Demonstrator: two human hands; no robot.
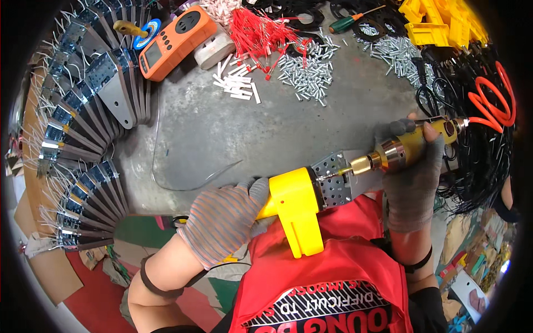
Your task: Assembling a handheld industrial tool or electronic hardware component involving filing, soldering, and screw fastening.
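Grey bench (233, 133), cluttered along top. Left hand (222, 222) wrapping yellow housing (294, 208) at lower centre; right hand (413, 166) clamping driver (388, 155) against its metal plate (333, 180). Likely rigid, light, smooth; gripping body best.

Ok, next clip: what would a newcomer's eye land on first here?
Probably the bright yellow plastic housing at lower centre, gripped by the gloved left hand, with a perforated metal bracket on its end. The right hand presses a gold pneumatic screwdriver against that bracket. After that, the fan of grey metal assemblies curving down the left side, and the orange meter at the top.
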